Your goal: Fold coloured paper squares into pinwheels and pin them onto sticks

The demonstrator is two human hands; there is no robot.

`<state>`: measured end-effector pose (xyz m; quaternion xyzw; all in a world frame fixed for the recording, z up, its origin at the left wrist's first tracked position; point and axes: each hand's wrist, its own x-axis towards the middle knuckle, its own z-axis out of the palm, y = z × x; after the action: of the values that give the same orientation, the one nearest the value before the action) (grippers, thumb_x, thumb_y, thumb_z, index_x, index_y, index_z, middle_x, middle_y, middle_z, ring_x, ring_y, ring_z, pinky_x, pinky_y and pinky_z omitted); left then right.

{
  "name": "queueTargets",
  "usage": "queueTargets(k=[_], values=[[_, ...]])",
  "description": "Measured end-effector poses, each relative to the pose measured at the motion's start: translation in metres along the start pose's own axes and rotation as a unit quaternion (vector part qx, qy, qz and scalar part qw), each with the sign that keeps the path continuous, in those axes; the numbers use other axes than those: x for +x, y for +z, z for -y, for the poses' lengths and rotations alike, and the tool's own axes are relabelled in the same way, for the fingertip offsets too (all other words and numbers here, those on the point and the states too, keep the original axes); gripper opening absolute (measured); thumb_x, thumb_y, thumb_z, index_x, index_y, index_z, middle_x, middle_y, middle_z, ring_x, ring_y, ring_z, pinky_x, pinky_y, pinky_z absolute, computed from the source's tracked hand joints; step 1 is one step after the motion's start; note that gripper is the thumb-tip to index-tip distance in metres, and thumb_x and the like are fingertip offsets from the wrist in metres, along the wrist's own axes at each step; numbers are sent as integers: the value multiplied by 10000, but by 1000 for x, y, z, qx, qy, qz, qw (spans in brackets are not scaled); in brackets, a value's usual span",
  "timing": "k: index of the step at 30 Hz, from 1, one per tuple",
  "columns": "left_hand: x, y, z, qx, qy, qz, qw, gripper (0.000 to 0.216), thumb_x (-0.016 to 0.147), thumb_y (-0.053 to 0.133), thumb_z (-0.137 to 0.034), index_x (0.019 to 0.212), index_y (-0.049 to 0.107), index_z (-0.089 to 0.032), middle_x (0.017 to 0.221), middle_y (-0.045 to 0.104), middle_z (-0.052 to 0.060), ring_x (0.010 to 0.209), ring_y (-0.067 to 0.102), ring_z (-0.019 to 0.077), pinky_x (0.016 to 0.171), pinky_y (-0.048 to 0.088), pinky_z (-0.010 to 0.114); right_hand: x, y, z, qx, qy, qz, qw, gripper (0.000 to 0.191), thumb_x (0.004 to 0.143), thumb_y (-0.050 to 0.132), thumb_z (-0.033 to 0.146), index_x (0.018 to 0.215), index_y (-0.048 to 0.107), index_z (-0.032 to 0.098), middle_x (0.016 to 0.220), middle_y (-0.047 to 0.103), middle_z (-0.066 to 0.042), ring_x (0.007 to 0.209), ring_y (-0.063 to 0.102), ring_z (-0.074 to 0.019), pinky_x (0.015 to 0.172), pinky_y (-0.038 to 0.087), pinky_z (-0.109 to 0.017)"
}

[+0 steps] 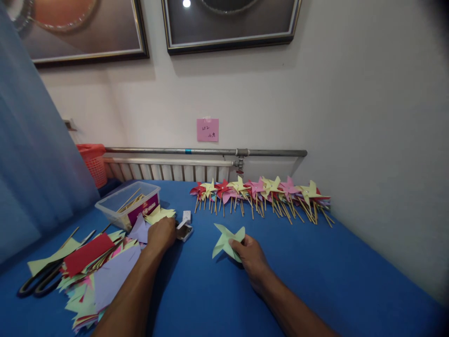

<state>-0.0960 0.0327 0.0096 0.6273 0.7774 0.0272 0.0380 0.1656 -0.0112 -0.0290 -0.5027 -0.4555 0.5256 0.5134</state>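
My right hand (252, 260) pinches a pale green paper pinwheel (224, 241) at its middle, thumb on top, just above the blue table. No stick shows on this pinwheel. My left hand (162, 233) reaches to a small open box (185, 232) with dark contents I cannot make out. Its fingertips are hidden behind the back of the hand and the box, so their grip does not show. Yellow paper (159, 214) and a purple paper piece (139, 229) lie beside that hand.
Finished pinwheels on sticks (257, 189) lie in a row along the wall. A clear plastic tub (105, 206) holds wooden sticks. Stacked coloured paper (115, 276) and black-handled scissors (45, 278) lie at left. A red basket (96, 171) stands behind, near a blue curtain (38, 154).
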Motion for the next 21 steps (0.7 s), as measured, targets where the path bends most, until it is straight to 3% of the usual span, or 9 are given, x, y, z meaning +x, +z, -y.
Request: queueTargets(k=[3, 8, 13, 16, 18, 21], values=[[-1, -2, 0, 7, -3, 2, 1000, 297, 935, 449, -228, 1048, 714, -157, 1094, 739, 195, 1037, 707, 327, 786, 495, 366, 0, -1, -1, 1, 2, -3, 1000, 253, 693, 712, 393, 814, 693, 171, 694, 683, -9, 602, 554, -162, 579, 412, -264], [-6, -8, -4, 8, -13, -67, 998, 314, 969, 387, -239, 1112, 651, -145, 1088, 730, 187, 1021, 709, 295, 788, 493, 351, 1, 0, -1, 3, 3, -3, 1000, 271, 690, 713, 383, 845, 708, 162, 705, 689, -10, 605, 555, -160, 584, 417, -265], [-10, -14, -7, -13, -18, -98, 995, 284, 969, 386, -222, 1090, 634, -152, 1032, 747, 158, 984, 710, 278, 744, 460, 316, -1, 1, 1, 5, 4, -6, 1000, 267, 682, 714, 387, 835, 712, 168, 704, 699, -22, 615, 578, -175, 575, 419, -268], [-12, -16, -11, -91, -10, -133, 987, 257, 968, 420, -255, 1016, 662, -185, 1018, 753, 117, 972, 701, 250, 739, 442, 293, -1, 1, 2, 4, 3, -7, 1000, 263, 691, 706, 386, 846, 715, 173, 713, 709, -26, 627, 591, -183, 571, 417, -267], [-15, -13, -19, -184, 30, -143, 972, 225, 949, 462, -275, 931, 674, -203, 932, 753, 71, 911, 693, 217, 731, 436, 273, -1, 1, 1, 6, 3, -9, 1000, 258, 692, 707, 380, 846, 712, 173, 720, 715, -25, 633, 596, -183, 571, 418, -264], [-24, -4, -39, -321, 118, -95, 935, 212, 921, 498, -295, 830, 664, -199, 740, 703, 11, 744, 659, 169, 669, 422, 244, 1, 1, -1, 17, 4, -11, 1000, 262, 686, 714, 384, 842, 701, 173, 721, 713, -22, 623, 593, -178, 569, 426, -264]])
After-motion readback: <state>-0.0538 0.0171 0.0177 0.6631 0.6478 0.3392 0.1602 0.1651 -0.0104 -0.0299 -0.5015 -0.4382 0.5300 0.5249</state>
